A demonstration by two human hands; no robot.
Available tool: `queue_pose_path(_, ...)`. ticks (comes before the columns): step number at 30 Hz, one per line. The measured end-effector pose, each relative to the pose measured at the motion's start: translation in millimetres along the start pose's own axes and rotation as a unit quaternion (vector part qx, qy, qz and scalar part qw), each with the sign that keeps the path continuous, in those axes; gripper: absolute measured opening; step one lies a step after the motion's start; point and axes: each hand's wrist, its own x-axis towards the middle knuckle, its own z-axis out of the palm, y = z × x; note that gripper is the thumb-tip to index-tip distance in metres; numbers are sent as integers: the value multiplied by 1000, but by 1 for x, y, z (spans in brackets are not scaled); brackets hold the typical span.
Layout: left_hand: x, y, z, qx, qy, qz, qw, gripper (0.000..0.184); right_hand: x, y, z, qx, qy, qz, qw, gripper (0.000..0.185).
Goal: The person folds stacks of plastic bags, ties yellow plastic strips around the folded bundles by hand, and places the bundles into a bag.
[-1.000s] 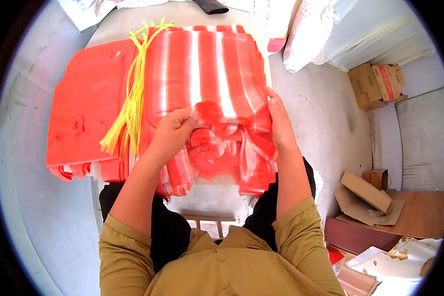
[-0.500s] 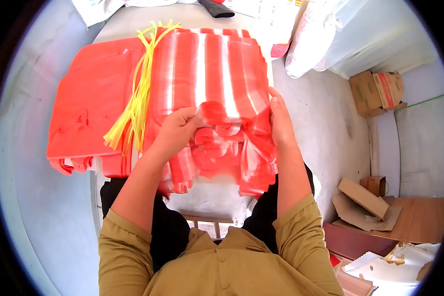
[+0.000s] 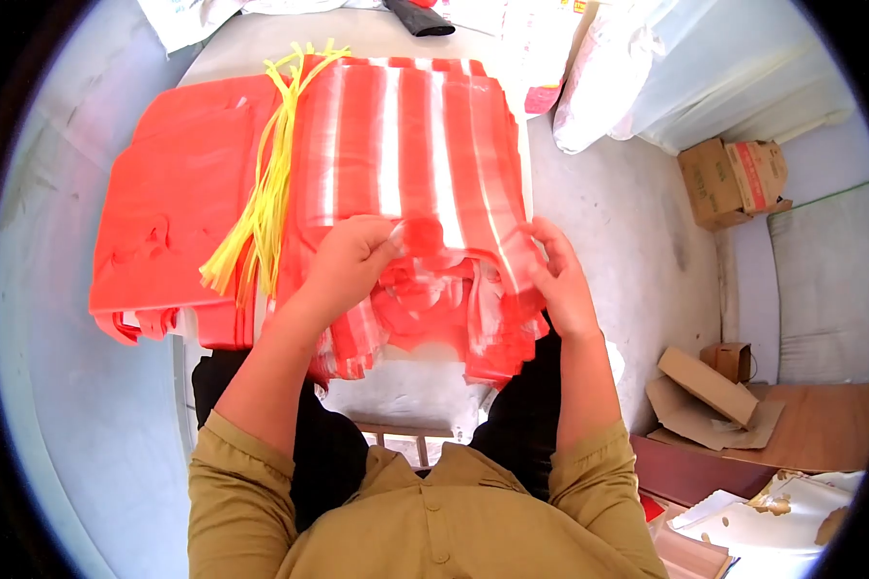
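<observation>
Fingers of the left hand pinch crinkled film on the striped red-and-white stack, beside stringy yellow strips; the right hand curves at the stack's side edge, grip unclear.

Left hand: pinching striped plastic
Right hand: at its right edge
Yellow strips: partly over red stack

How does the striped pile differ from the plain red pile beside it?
The striped pile is banded red and white; the plain red pile has no such bands. The left hand and right hand are at the striped pile; neither is on the plain red pile. Both are stacked, thin sheet material.
</observation>
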Motion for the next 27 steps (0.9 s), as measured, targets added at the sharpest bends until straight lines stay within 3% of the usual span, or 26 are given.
queue_pose_path(4,3,6,-6,153,-65,51,985,10,-32,11,-10,4,-23,86,996,54)
queue_pose_path(6,-2,4,2,186,-16,125,975,8,-44,22,-14,-23,-26,128,991,53)
queue_pose_path(7,-6,5,5,201,9,161,966,7,-50,25,-13,-72,-22,105,992,51)
queue_pose_path(10,-11,15,6,250,-27,151,956,8,-66,35,-8,-230,-26,-1,973,46)
queue_pose_path(15,-20,13,3,276,-47,163,946,22,-59,15,-2,-191,-27,-71,979,33)
queue_pose_path(18,-19,16,3,289,-67,157,942,31,-31,-34,15,-148,-30,34,988,27)
queue_pose_path(22,-19,21,5,286,-66,170,941,35,28,-55,43,-248,-103,30,963,17)
queue_pose_path(25,-18,25,6,284,-65,164,942,36,64,-34,57,-169,-191,3,967,22)
queue_pose_path(27,-21,24,7,289,-74,151,942,34,70,-25,66,-29,-197,86,976,28)
